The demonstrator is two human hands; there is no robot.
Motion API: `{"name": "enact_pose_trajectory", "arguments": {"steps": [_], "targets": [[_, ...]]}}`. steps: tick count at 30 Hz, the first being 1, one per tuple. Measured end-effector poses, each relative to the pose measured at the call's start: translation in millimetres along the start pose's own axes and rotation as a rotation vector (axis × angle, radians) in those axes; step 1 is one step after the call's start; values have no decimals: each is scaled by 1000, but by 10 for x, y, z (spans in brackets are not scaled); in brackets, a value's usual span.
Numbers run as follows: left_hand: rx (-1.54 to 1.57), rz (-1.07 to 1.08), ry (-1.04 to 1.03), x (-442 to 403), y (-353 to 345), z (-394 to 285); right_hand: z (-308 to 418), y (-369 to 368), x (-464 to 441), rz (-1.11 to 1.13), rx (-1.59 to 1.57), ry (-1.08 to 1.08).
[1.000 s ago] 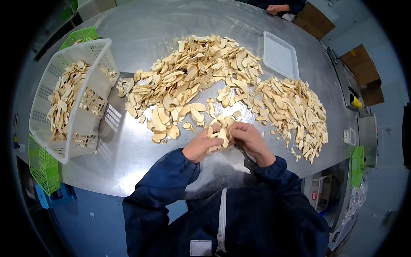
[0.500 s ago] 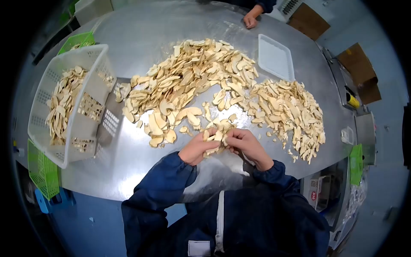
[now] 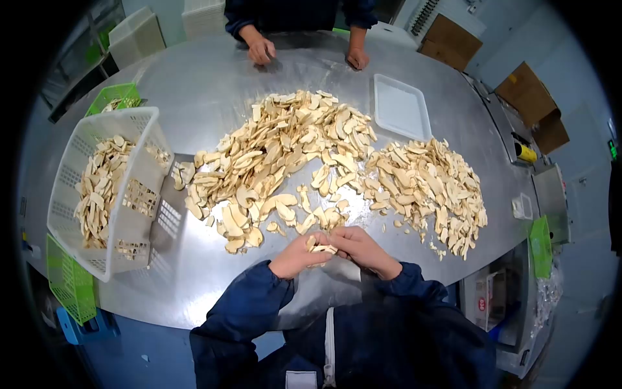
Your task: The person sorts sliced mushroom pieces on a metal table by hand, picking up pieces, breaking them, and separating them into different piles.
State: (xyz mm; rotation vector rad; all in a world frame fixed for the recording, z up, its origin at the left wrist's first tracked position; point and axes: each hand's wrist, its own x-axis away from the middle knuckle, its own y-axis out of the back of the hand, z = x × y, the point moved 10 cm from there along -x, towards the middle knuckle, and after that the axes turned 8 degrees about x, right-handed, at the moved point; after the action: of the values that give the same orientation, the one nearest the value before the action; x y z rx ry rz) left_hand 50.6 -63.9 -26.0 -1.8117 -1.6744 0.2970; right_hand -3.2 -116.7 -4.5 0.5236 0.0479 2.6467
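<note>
Close to the table's near edge, my left hand (image 3: 293,258) is closed around a few pale mushroom slices (image 3: 319,249). My right hand (image 3: 366,249) meets it from the right, its thumb and fingers pinched together at those slices; its fingertips are partly hidden. Just beyond both hands lie loose mushroom slices (image 3: 328,218) on the steel table (image 3: 175,259). A large heap of mushroom slices (image 3: 278,146) spreads in front of me, and a second heap of smaller pieces (image 3: 424,185) joins it on the right.
A white perforated basket (image 3: 144,201) holding slices stands at left, with green baskets (image 3: 71,279) (image 3: 113,94) near it. A white tray (image 3: 402,107) lies behind the right heap. Across the table, a co-worker's two hands (image 3: 261,50) (image 3: 357,57) rest near the far edge.
The view has tilted up, so the table sits lower in it and both of the co-worker's hands show. My hands stay together at the slices; fewer slices show between them.
</note>
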Motion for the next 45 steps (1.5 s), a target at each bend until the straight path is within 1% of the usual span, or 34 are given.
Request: {"name": "enact_pose_trajectory", "arguments": {"steps": [3,4,7,8,11,12,15,18,20,23,26,29,30,33,34,37,40,43,45], "targets": [[47,-7,-1,-6,43,41,-55,18,-2,-2,-109,-24],[74,35,16,-20,37,71,-134,52,-51,-29,-128,22],[153,0,-30,-17,49,-19,-172,215,-141,10,-836,171],[202,0,-43,-22,58,-34,-337,310,-184,-60,-959,114],[336,1,-76,-37,115,-62,-300,406,-171,-62,-1156,112],[374,-3,-82,-35,135,-51,-306,410,-170,-72,-1179,110],[419,-4,-59,-44,166,-55,-332,402,-153,-131,-1147,59],[424,-32,-53,-34,199,-45,-330,381,-182,-35,-1102,106],[474,4,-64,-28,177,-53,-309,333,-196,35,-1097,135],[530,36,-78,-29,137,-105,-313,313,-196,47,-1053,121],[555,25,-78,-36,158,-105,-294,283,-197,45,-974,81],[580,26,-87,-37,188,-82,-243,256,-173,66,-771,83],[590,32,-92,-37,189,-82,-122,215,-158,160,-733,122],[593,27,-83,-27,168,-100,-249,-73,-45,284,-538,-251],[595,29,-78,-33,162,-95,-372,-187,-4,417,-550,-290],[597,27,-67,-27,163,-81,-327,-394,112,600,-474,-361],[599,59,-57,-36,169,-54,-326,-317,12,534,-458,-303],[591,77,-46,-35,133,-73,-72,19,-151,143,-371,155],[591,61,-50,-31,141,-66,-120,17,-152,187,-479,111]]}}
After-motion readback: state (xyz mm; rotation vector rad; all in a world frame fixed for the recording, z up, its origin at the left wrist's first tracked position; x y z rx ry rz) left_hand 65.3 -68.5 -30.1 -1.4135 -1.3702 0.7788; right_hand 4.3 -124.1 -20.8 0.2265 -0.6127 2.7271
